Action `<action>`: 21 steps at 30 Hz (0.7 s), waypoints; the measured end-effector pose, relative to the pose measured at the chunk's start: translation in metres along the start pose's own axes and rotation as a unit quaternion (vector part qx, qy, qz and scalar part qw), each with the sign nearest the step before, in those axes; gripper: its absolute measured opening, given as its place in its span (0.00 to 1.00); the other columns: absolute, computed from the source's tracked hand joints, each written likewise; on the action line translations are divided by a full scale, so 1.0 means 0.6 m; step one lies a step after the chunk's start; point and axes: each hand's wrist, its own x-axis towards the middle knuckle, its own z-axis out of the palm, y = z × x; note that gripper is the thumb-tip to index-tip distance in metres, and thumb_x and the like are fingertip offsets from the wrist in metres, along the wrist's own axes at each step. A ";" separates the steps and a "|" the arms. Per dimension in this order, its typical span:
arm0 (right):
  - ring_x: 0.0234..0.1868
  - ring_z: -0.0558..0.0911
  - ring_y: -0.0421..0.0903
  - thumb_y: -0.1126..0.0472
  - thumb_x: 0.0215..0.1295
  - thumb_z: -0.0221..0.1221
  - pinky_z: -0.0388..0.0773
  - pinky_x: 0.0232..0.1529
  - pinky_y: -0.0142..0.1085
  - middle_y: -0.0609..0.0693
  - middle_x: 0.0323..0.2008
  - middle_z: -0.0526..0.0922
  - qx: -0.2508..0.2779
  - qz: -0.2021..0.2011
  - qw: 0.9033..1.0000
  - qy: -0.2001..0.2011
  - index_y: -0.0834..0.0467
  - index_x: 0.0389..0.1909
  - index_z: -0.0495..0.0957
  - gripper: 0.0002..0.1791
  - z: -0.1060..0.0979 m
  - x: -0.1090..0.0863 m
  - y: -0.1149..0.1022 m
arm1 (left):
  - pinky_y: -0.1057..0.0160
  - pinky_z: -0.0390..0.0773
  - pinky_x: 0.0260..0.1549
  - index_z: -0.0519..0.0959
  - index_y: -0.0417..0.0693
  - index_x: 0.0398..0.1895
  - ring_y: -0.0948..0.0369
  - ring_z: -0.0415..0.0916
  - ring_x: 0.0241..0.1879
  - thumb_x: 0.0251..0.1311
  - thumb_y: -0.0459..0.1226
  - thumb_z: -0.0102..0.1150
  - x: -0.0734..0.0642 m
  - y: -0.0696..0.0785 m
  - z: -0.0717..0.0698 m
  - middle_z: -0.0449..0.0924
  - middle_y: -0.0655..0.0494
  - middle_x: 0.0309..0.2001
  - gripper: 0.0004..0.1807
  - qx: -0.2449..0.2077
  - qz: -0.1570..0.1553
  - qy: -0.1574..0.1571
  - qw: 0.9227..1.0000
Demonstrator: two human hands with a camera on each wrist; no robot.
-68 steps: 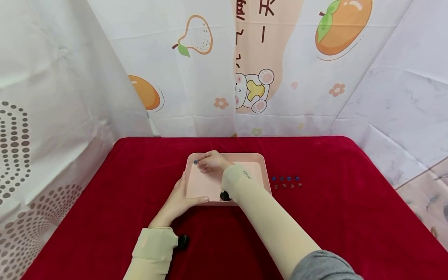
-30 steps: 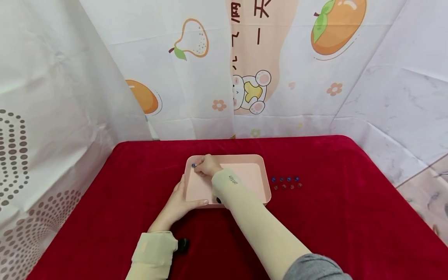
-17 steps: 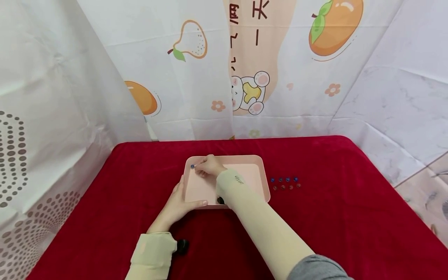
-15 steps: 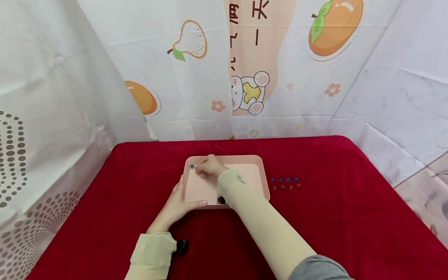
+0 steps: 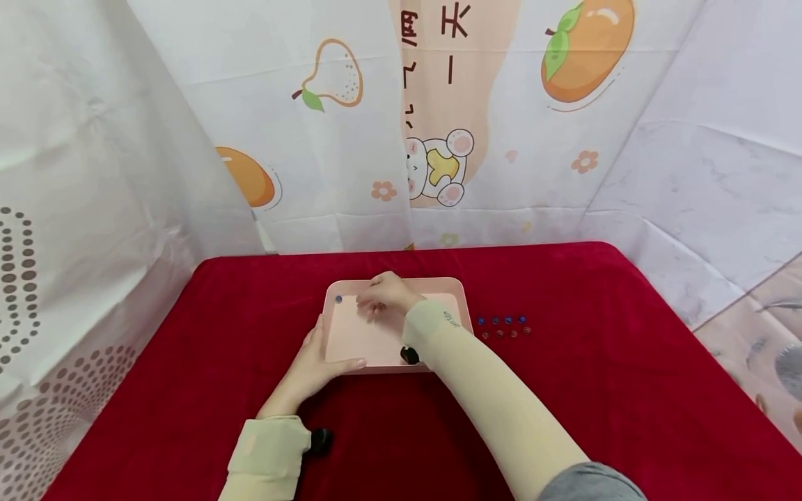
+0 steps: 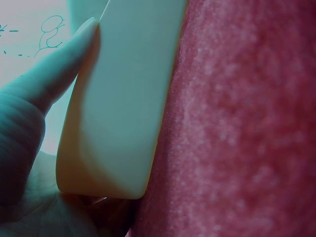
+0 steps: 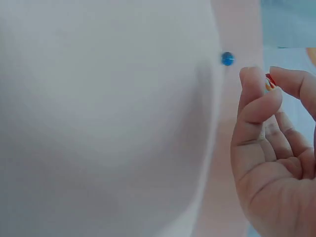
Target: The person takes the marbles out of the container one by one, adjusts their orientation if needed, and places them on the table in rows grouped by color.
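Observation:
A shallow pink tray [image 5: 401,367] stands on the red cloth. My left hand [image 5: 308,369] holds its near left corner, the thumb along the front rim and the fingers by the left side. Over the tray's far left part, my right hand [image 5: 390,293] pinches a small glass marble [image 7: 269,83] with red and yellow streaks between its fingertips, seen in the right wrist view. A blue marble [image 5: 339,299] lies in the tray's far left corner, just left of the right hand. The left wrist view shows the thumb against the tray wall [image 6: 123,108].
Right of the tray, small marbles lie on the cloth in two rows: several blue ones [image 5: 508,320] behind, several reddish-brown ones [image 5: 514,334] in front. The red cloth [image 5: 564,403] covers the table, with white printed curtains [image 5: 351,160] behind it.
My right hand has drawn back a little to the right, away from the blue marble in the corner. My left hand keeps its hold on the tray. The head view has shifted slightly.

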 end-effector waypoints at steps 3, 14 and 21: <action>0.23 0.81 0.42 0.65 0.63 0.63 0.81 0.32 0.33 0.59 0.38 0.89 0.001 -0.008 1.000 -0.002 0.67 0.41 0.84 0.10 -0.009 -0.010 -0.013 | 0.35 0.49 0.72 0.31 0.48 0.80 0.42 0.37 0.78 0.49 0.57 0.73 0.000 -0.001 -0.003 0.32 0.44 0.80 0.69 0.005 -0.002 0.000 1.000; 0.28 0.82 0.45 0.62 0.63 0.64 0.83 0.40 0.38 0.53 0.36 0.89 0.006 -0.026 1.000 -0.014 0.64 0.42 0.85 0.11 -0.034 -0.051 -0.021 | 0.33 0.48 0.71 0.30 0.47 0.80 0.41 0.37 0.78 0.49 0.57 0.73 0.001 -0.001 -0.004 0.32 0.42 0.80 0.70 0.004 -0.002 -0.004 1.000; 0.26 0.83 0.44 0.63 0.66 0.61 0.81 0.37 0.34 0.53 0.36 0.88 0.027 -0.046 0.998 -0.014 0.69 0.46 0.83 0.14 -0.047 -0.080 -0.016 | 0.34 0.49 0.71 0.30 0.48 0.80 0.41 0.37 0.78 0.50 0.55 0.73 0.000 -0.001 0.001 0.32 0.42 0.80 0.69 0.002 -0.005 -0.002 1.000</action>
